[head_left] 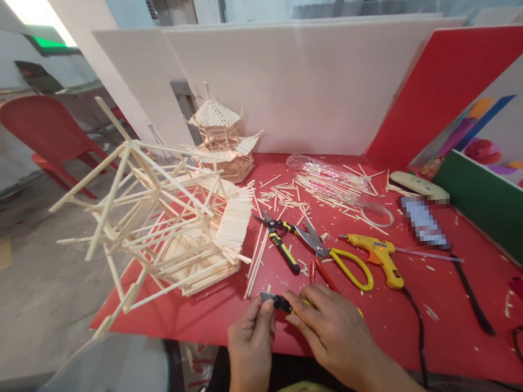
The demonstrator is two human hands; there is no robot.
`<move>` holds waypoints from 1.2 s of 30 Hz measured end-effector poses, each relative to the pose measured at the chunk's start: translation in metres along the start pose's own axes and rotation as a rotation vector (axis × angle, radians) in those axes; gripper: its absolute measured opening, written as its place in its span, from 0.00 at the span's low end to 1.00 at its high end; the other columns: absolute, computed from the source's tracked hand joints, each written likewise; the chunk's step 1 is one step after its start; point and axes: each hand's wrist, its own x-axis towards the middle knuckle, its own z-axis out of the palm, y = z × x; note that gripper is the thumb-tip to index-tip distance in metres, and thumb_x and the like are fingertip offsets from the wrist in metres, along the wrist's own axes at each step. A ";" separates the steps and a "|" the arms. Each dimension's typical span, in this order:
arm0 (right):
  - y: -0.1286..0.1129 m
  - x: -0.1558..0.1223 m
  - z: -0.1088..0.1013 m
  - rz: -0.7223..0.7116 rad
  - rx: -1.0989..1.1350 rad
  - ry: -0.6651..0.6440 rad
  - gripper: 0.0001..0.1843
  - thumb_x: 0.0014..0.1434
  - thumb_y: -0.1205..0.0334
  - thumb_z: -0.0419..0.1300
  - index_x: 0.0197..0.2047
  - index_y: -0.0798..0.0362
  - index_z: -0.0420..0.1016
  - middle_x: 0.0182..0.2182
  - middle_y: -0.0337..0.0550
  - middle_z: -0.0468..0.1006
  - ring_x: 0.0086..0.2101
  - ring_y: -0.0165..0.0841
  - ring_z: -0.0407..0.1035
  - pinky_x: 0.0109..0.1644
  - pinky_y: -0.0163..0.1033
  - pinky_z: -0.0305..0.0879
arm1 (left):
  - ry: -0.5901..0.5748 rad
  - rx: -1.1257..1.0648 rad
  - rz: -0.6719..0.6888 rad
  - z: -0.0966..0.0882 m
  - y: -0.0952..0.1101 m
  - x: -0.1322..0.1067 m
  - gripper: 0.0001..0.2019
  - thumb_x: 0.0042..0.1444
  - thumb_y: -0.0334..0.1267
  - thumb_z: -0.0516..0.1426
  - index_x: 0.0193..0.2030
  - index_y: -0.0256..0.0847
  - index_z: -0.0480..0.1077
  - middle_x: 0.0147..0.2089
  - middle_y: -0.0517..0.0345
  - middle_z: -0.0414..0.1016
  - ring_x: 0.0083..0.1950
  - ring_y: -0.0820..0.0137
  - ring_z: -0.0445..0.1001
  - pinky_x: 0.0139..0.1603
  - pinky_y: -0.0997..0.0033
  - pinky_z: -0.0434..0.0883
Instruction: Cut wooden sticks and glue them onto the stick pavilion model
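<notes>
At the left end of the red surface (393, 337) stands an open, many-sided frame of pale wooden sticks (157, 193), a slatted roof strip along its right side. Just behind it rises a smaller tiered wooden pagoda (216, 116), near a white upright panel (298, 89). At the front edge, the left hand (250, 334) has thumb and fingers together on the grey metal end of a black-and-yellow hand tool (282, 303); whether a stick is pinched there too, I cannot tell. Beyond lie black-and-yellow pruning snips (282, 249) and scattered short wooden sticks (284, 195). The right hand (334, 327) is clamped round the tool's body, hiding much of it. Past it lie yellow-handled scissors (352, 267), then a yellow glue gun (381, 255), and farther right leans a dark green board (501, 211).
</notes>
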 end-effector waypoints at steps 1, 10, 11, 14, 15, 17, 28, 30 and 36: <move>0.000 0.000 0.000 0.004 0.005 -0.008 0.18 0.69 0.60 0.51 0.58 0.54 0.70 0.34 0.47 0.74 0.34 0.38 0.70 0.36 0.42 0.68 | -0.014 -0.001 -0.005 0.000 0.000 0.000 0.24 0.46 0.58 0.66 0.24 0.36 0.70 0.17 0.68 0.58 0.18 0.81 0.53 0.18 0.79 0.51; 0.012 0.001 -0.009 0.235 0.239 0.063 0.19 0.71 0.57 0.48 0.61 0.48 0.68 0.49 0.46 0.77 0.48 0.36 0.72 0.51 0.41 0.69 | -0.068 -0.215 -0.161 -0.005 0.012 0.009 0.22 0.45 0.54 0.68 0.37 0.36 0.75 0.18 0.68 0.63 0.17 0.84 0.49 0.17 0.83 0.45; 0.012 0.003 -0.010 0.282 0.243 0.067 0.20 0.71 0.56 0.47 0.61 0.47 0.68 0.50 0.46 0.77 0.50 0.36 0.71 0.52 0.41 0.69 | -0.068 -0.235 -0.168 -0.006 0.014 0.010 0.21 0.47 0.53 0.67 0.35 0.35 0.74 0.17 0.69 0.61 0.16 0.84 0.47 0.16 0.83 0.44; 0.008 0.007 -0.007 0.366 0.159 -0.010 0.22 0.71 0.55 0.47 0.64 0.49 0.66 0.50 0.49 0.76 0.50 0.40 0.72 0.52 0.45 0.70 | -0.082 -0.275 -0.179 -0.008 0.017 0.011 0.18 0.50 0.52 0.65 0.29 0.36 0.72 0.15 0.70 0.56 0.16 0.84 0.45 0.15 0.83 0.41; 0.006 0.009 -0.004 0.365 0.122 -0.036 0.23 0.71 0.55 0.47 0.65 0.51 0.65 0.50 0.50 0.76 0.49 0.41 0.72 0.51 0.47 0.70 | -0.084 -0.282 -0.180 -0.009 0.018 0.011 0.18 0.50 0.52 0.65 0.29 0.36 0.72 0.15 0.70 0.56 0.16 0.84 0.45 0.15 0.83 0.41; -0.001 0.013 0.004 0.338 0.047 -0.054 0.24 0.70 0.57 0.46 0.65 0.54 0.64 0.50 0.53 0.76 0.49 0.42 0.72 0.50 0.47 0.71 | -0.090 -0.288 -0.184 -0.010 0.019 0.011 0.18 0.49 0.51 0.66 0.29 0.36 0.71 0.16 0.71 0.56 0.16 0.84 0.46 0.15 0.84 0.42; -0.009 0.038 0.029 0.195 -0.214 0.184 0.19 0.65 0.63 0.54 0.58 0.55 0.72 0.46 0.56 0.75 0.45 0.46 0.68 0.47 0.52 0.66 | -0.035 -0.299 -0.158 -0.021 0.027 0.008 0.15 0.46 0.45 0.66 0.34 0.34 0.75 0.18 0.68 0.60 0.17 0.84 0.48 0.16 0.83 0.44; -0.014 0.037 0.022 0.179 0.005 0.212 0.15 0.66 0.62 0.54 0.53 0.51 0.76 0.43 0.51 0.76 0.44 0.42 0.70 0.48 0.49 0.66 | -0.027 -0.285 -0.125 -0.020 0.024 0.008 0.18 0.45 0.45 0.68 0.39 0.34 0.76 0.20 0.66 0.64 0.18 0.83 0.51 0.18 0.83 0.47; -0.025 0.049 0.017 0.430 0.708 0.141 0.08 0.57 0.57 0.66 0.39 0.50 0.82 0.31 0.41 0.76 0.34 0.34 0.72 0.39 0.39 0.69 | -0.085 -0.052 0.083 -0.018 0.018 0.004 0.16 0.51 0.46 0.65 0.42 0.37 0.81 0.23 0.61 0.70 0.21 0.77 0.57 0.21 0.78 0.58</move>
